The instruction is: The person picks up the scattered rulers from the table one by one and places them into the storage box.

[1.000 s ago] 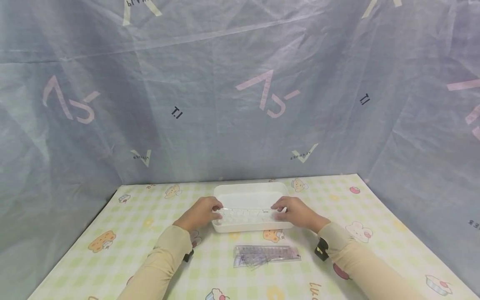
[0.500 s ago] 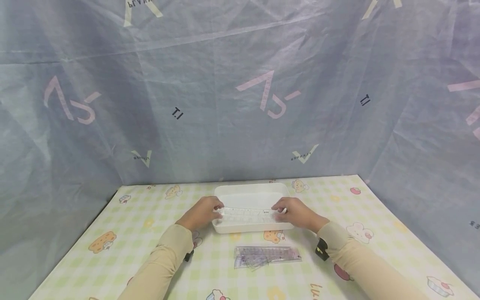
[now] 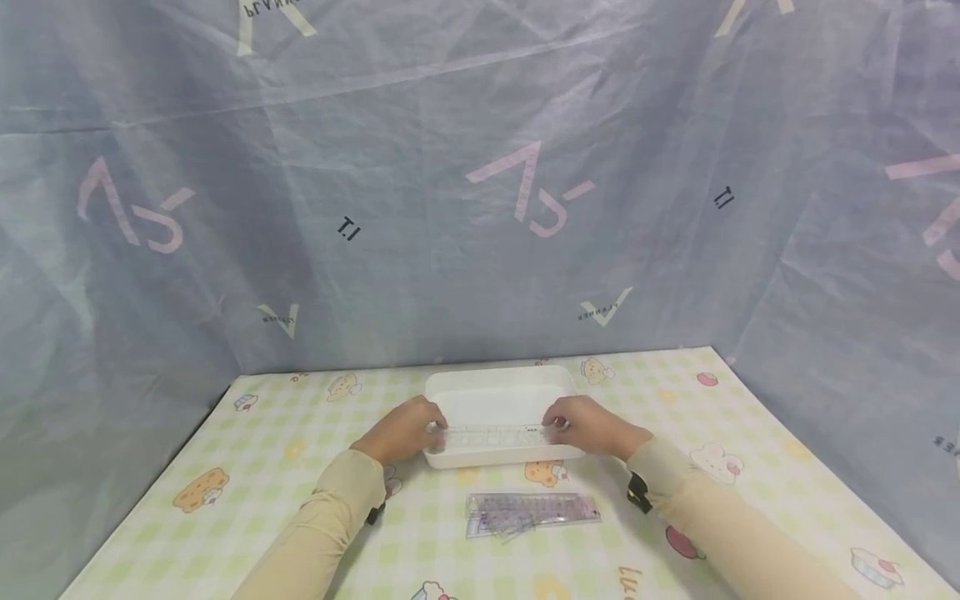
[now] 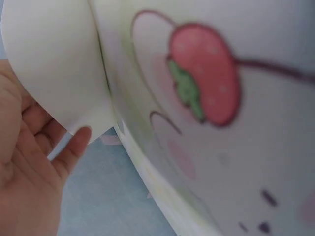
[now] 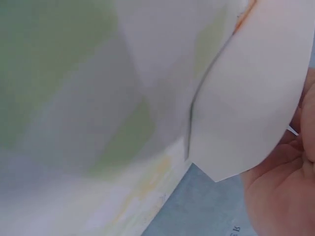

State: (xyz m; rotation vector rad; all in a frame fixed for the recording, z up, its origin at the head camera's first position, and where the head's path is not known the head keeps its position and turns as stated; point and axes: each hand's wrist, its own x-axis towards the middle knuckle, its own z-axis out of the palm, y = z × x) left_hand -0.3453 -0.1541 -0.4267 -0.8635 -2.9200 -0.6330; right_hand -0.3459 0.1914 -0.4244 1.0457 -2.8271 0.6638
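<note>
1. While I watch the head view, my left hand (image 3: 401,431) pinches one end of a clear ruler (image 3: 495,435), fingers curled.
2. My right hand (image 3: 588,425) pinches the other end.
3. It lies across the white tray (image 3: 498,387) on the desk (image 3: 300,467).
4. More rulers (image 3: 532,511) lie nearer me.

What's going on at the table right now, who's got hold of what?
A person holds a clear ruler by its ends, the left hand at one end and the right hand at the other, low over the front part of a white tray. Whether the ruler touches the tray cannot be told. A second clear ruler set lies on the checked table mat in front of the tray, untouched.
</note>
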